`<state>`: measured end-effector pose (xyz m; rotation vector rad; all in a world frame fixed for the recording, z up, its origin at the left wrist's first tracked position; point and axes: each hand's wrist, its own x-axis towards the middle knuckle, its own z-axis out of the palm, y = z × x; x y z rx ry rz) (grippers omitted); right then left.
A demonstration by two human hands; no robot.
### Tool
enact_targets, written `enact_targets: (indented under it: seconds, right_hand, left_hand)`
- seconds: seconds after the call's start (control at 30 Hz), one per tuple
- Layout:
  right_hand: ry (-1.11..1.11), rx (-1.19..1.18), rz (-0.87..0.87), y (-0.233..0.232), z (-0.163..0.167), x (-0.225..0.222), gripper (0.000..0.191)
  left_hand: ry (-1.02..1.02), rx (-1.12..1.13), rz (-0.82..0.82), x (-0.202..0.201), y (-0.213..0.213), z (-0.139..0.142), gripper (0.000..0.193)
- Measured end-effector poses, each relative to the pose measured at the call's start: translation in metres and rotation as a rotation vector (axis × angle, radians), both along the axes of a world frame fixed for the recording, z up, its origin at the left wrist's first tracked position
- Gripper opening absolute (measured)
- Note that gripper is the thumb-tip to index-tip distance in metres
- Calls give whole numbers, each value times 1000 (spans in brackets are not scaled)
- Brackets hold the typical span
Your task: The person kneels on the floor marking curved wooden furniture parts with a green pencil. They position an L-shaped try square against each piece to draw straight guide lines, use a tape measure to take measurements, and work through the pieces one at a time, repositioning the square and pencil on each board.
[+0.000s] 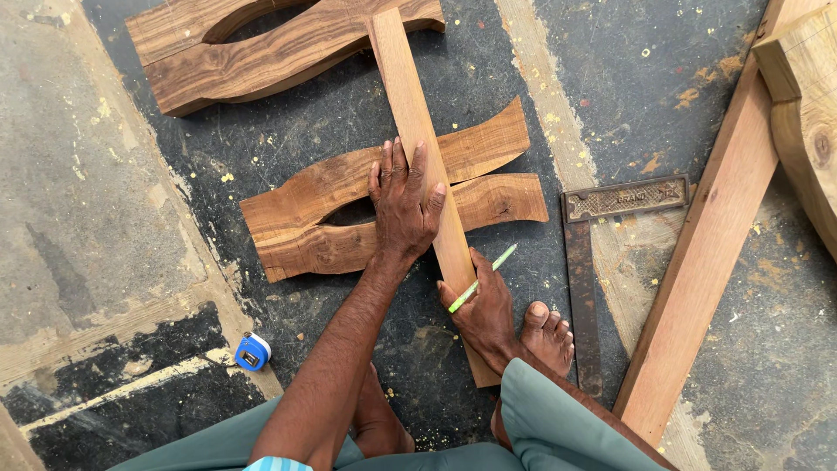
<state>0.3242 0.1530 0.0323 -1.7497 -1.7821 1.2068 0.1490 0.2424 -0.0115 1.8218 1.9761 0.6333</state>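
- left hand (pixel 403 205) lies flat, fingers spread, pressing on the slat (pixel 425 179) at the centre of the frame, where the slat crosses the curved pieces.
- right hand (pixel 479 305) sits lower, just right of centre, closed around a green pencil (pixel 481 278); the hand rests on the slat's lower part, with the pencil tip near the slat's right edge.
- the slat is a long pale strip running from top centre down to the lower middle, tilted slightly, its lower end beside a bare foot (pixel 547 336).
- under the slat, two curved pieces (pixel 340 214) of brown wood lie side by side in mid frame, their ends touching and a gap between their middles.
- a larger curved pair (pixel 261 52), darker, lies at upper left; the slat's top end overlaps it.
- a metal square (pixel 602 227) lies right of the right hand, its stock across and its blade running down past the foot.
- a long beam (pixel 706 244) slants along the right side, with a thick block (pixel 806 96) at upper right.
- a blue tape measure (pixel 252 351) sits at lower left, well apart from both hands.
- the floor (pixel 96 192) is worn concrete with dark patches and yellow specks.
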Motion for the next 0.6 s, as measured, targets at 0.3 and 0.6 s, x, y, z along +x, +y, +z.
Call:
enact_targets:
  seconds: [0.3, 0.6]
  right_hand:
    - [6, -131, -10, 1, 2, 0, 78]
    - [-19, -146, -12, 5, 6, -1, 79]
  left_hand:
    - [58, -12, -6, 0, 0, -4, 66]
    - [53, -20, -2, 0, 0, -5, 66]
